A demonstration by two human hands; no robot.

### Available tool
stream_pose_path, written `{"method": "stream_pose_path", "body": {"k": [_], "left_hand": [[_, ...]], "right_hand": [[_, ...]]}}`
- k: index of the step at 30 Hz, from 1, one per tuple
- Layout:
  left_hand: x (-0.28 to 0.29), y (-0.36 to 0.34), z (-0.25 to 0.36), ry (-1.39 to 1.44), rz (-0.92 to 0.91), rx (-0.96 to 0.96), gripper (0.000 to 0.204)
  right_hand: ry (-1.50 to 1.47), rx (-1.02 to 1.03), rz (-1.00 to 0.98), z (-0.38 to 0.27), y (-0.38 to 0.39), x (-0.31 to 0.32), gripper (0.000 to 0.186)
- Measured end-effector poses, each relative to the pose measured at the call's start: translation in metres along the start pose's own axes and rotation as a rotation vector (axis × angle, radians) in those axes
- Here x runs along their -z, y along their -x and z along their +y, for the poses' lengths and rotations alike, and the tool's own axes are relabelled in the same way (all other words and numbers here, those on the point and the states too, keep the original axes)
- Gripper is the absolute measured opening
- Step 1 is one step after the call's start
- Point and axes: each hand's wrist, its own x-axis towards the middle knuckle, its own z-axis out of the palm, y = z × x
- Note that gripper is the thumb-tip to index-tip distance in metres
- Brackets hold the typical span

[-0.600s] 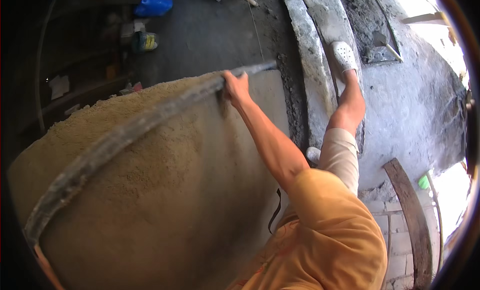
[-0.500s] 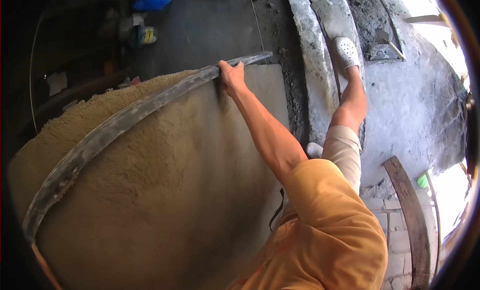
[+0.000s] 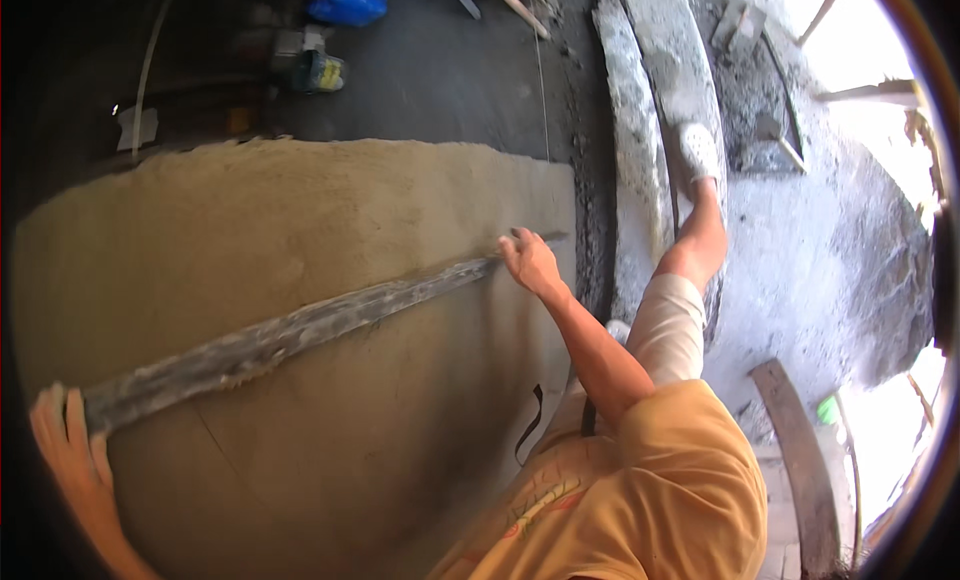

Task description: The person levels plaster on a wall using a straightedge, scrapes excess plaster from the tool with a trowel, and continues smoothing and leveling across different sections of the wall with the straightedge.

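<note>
A long grey straightedge, smeared with mortar, lies slantwise across a broad brown surface of wet mortar. My left hand is closed round its left end, fingers over the upper edge. Near the right end, my right hand grips the bar, slightly blurred, and hides part of it. The mortar above the bar looks fairly even, with a ragged far edge. A thin line scores the mortar below the bar, toward the left.
Beyond the mortar sit a blue container and a labelled jar. A taut string runs near the right corner. To the right are a concrete ledge under my shoe, a mortar tray with a trowel and a wooden plank.
The straightedge has come down the mortar toward me, away from the far edge, and looks straighter. Both hands moved with it; my left hand has come into view at its end.
</note>
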Motion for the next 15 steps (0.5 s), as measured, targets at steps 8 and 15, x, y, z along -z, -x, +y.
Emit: {"method": "stream_pose_path", "body": {"k": [8, 15], "left_hand": [[0.029, -0.019, -0.015, 0.163, 0.481, -0.066, 0.045], [0.078, -0.021, -0.026, 0.237, 0.346, 0.125, 0.033]], "right_hand": [[0.011, 0.730, -0.310, -0.227, 0.016, 0.108, 0.037], [0.188, 0.909, -0.067, -0.268, -0.044, 0.120, 0.025]]}}
